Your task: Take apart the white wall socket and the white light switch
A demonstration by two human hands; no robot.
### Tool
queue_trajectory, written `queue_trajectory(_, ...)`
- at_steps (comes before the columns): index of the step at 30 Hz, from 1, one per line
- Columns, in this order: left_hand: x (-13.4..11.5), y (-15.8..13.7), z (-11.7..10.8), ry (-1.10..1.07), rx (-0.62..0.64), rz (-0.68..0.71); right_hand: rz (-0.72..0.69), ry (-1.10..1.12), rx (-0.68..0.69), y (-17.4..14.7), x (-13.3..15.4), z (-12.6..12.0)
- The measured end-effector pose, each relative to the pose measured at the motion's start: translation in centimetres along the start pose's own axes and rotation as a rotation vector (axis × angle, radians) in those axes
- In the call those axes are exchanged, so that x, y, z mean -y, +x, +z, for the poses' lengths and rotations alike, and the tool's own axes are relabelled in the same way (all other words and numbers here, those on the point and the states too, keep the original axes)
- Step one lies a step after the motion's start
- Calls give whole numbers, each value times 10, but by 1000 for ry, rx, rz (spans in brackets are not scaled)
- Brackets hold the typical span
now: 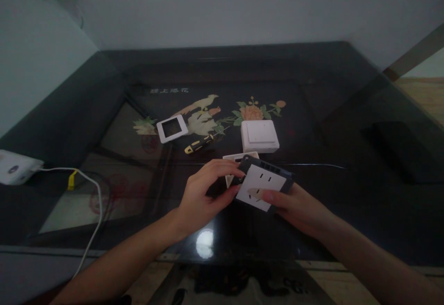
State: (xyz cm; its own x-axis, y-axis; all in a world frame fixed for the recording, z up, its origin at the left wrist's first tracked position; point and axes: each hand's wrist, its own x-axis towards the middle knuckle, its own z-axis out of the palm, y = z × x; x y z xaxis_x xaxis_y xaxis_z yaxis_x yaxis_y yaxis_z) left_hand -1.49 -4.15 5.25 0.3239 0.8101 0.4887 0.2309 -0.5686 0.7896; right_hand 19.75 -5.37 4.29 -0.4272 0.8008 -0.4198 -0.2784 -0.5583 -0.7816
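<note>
A wall socket (pixel 262 182) with a white slotted face and a dark mounting frame is tilted above the table's front half. My right hand (pixel 294 205) grips it from the right, thumb lying across the white face. At its left edge, my left hand (pixel 208 189) has thumb and forefinger closed together by a small detail on the dark frame; what they pinch is too small to make out. Partly hidden behind the socket and my left fingers is a white open back box (pixel 239 157).
Beyond my hands lie a white square cover frame (pixel 160 131), a yellow-and-black screwdriver (pixel 199 144) and a white switch on its box (pixel 260 135). At left, a white power strip (pixel 17 166) trails a cable (pixel 100 198). A dark flat object (pixel 405 150) rests at right on the glossy table (pixel 312 231).
</note>
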Motion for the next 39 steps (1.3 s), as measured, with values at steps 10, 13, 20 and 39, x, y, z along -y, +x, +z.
queue_trajectory(10,-3,3,-1,6,24,37,-26,-28,-30,0,-1,3)
queue_trajectory(13,-3,4,-1,12,30,34,-43,-25,-19,1,0,4)
queue_trajectory(20,-4,5,-2,56,26,101,-53,2,1,3,1,4)
queue_trajectory(39,1,5,-3,143,53,205,43,61,17,3,2,0)
